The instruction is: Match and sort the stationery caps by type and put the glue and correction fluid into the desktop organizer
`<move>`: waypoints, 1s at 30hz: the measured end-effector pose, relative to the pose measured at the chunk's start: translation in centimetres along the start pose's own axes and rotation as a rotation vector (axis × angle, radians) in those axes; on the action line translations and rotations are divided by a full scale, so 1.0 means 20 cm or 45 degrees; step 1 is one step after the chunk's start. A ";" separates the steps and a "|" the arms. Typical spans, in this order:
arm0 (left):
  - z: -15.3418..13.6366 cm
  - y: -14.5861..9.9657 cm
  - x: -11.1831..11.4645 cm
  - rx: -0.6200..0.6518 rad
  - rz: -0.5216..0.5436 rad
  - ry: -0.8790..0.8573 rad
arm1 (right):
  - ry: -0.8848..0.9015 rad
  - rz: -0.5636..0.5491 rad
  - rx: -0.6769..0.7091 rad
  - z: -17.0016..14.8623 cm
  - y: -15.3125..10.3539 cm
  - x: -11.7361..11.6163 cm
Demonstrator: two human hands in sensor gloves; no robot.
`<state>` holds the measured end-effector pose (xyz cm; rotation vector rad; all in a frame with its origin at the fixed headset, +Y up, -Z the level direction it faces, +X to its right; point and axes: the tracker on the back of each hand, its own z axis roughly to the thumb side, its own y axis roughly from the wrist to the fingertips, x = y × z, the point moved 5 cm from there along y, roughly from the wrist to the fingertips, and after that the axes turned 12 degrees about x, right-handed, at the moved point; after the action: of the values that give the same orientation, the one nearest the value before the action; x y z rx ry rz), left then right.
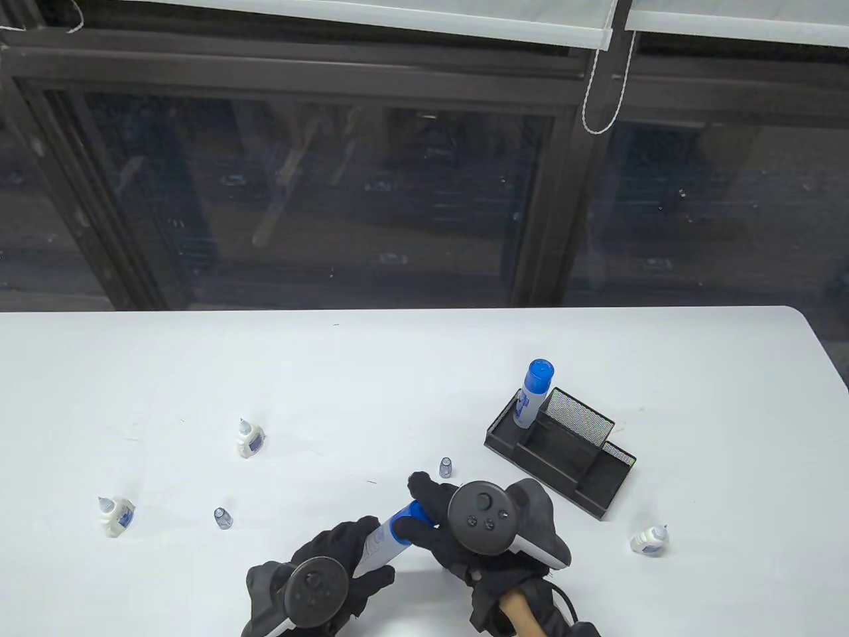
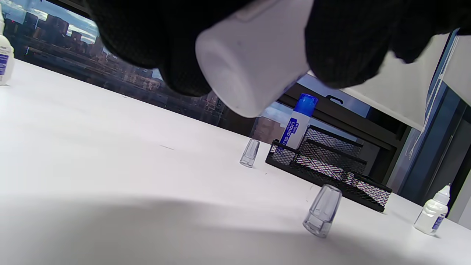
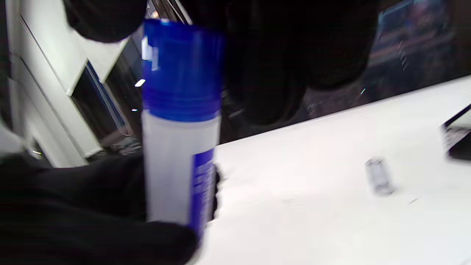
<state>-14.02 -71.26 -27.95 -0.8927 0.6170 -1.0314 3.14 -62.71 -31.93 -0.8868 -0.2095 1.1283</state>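
White tabletop under a dark window: a liquid glue bottle (image 1: 383,543) is gripped round its body by the left hand (image 1: 318,584), while its blue cap (image 1: 411,514) is pinched by the right hand (image 1: 457,524), probably to seat it. Nearby, two clear caps (image 1: 446,467) stand loose; another glue bottle (image 1: 532,391) already stands in the mesh desktop organizer (image 1: 564,451). Three correction fluid bottles (image 1: 249,439) are left uncapped, well apart.

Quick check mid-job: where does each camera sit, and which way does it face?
Table view: above, looking down at both hands gripping the glue bottle.
Left wrist view: low, facing the organizer; fingers on top.
Right wrist view: close on the blue cap; blurred.
All three share the glue bottle.
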 end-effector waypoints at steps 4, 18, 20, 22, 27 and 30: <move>0.00 -0.01 -0.01 0.000 0.009 0.000 | 0.103 0.043 0.060 0.03 0.02 -0.02; -0.01 0.00 -0.01 -0.002 0.011 0.008 | -0.045 0.077 0.008 0.01 0.00 -0.01; -0.01 0.00 -0.02 -0.001 0.012 0.008 | 0.093 0.145 0.066 0.04 0.01 -0.03; 0.00 0.00 -0.01 0.006 0.004 0.025 | -0.051 0.089 0.025 0.03 0.01 -0.01; 0.00 0.00 -0.01 0.015 0.004 0.011 | -0.143 0.008 -0.054 0.00 -0.01 0.01; 0.00 0.00 -0.01 0.010 0.009 0.009 | 0.083 0.091 0.021 0.02 0.01 -0.02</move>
<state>-14.18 -71.06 -27.87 -0.8799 0.6212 -1.0302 2.68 -62.92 -31.66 -0.9209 -0.1152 1.1638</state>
